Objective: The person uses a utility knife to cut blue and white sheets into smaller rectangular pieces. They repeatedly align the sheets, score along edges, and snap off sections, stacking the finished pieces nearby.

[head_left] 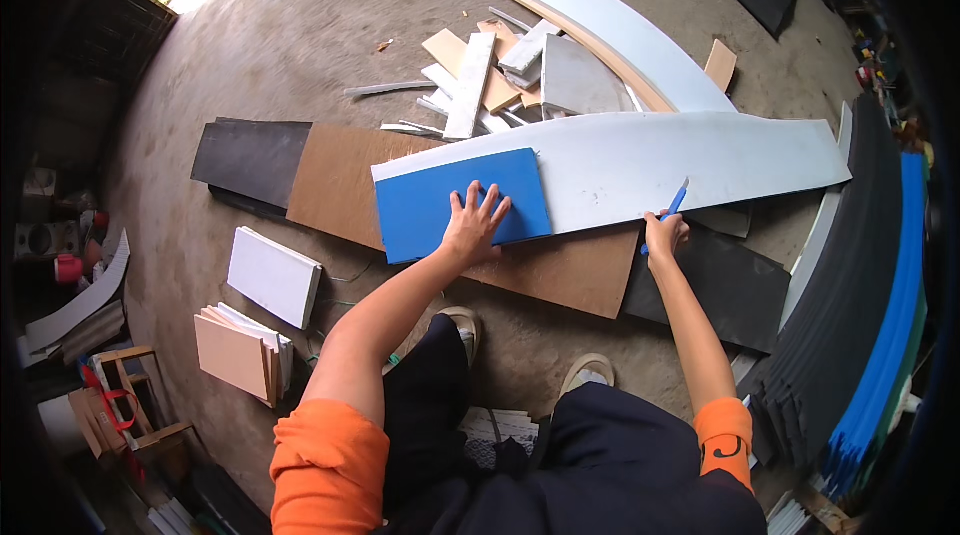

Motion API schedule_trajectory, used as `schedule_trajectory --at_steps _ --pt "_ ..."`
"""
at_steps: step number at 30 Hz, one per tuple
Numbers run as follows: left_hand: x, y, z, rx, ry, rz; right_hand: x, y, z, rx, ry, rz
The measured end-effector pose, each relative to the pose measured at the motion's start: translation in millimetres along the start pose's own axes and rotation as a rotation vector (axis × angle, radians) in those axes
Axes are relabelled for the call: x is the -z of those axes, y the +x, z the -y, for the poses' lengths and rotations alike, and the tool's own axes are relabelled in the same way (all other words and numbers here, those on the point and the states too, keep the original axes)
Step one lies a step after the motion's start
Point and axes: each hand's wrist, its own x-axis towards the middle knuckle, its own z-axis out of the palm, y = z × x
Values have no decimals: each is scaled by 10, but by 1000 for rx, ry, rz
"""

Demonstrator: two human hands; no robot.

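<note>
One blue panel (pixel 415 205) lies over the left end of a long white sheet (pixel 700 155), beneath the left hand (pixel 474 227), which rests with fingers spread, grasping nothing. The right hand (pixel 664 234) curls closed around a blue knife (pixel 679 198) by the sheet's lower edge, above a brown board (pixel 565 280).

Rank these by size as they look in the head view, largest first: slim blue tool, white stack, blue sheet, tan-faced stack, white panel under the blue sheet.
1. White panel
2. Blue sheet
3. White stack and tan-faced stack: too alike to rank
4. Slim blue tool
</note>
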Motion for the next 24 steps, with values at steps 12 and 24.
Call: schedule_trajectory --at_steps 12,24 --pt "-576 -422 361 -180 -125 -378 -878 -718 853 732 -5 414" --pt "-1229 -941 1045 655 -987 -681 -982 -508 859 601 -22 518"
